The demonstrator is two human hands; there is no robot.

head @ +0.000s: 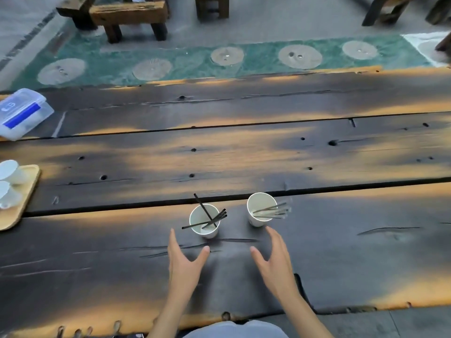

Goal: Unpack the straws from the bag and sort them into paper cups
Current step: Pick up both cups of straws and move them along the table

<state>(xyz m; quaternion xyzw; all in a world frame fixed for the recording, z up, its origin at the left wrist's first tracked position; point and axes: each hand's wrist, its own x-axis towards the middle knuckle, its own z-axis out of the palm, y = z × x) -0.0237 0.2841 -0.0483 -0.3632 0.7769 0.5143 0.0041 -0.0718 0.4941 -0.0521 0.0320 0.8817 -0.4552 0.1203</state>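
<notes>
Two white paper cups stand side by side on the dark wooden table (244,147). The left cup (204,222) holds several black straws (207,219) that lean out over its rim. The right cup (260,209) holds several clear straws (273,212) sticking out to the right. My left hand (183,262) hovers open just below the left cup, fingers apart, holding nothing. My right hand (274,262) is open below the right cup, also empty. Neither hand touches a cup. No bag is in view.
A clear plastic box (23,113) with a blue label lies at the far left. A wooden tray (23,201) with white teacups (9,170) sits on the left edge. Beyond the table are a green floor strip (219,62) and wooden stools (131,18).
</notes>
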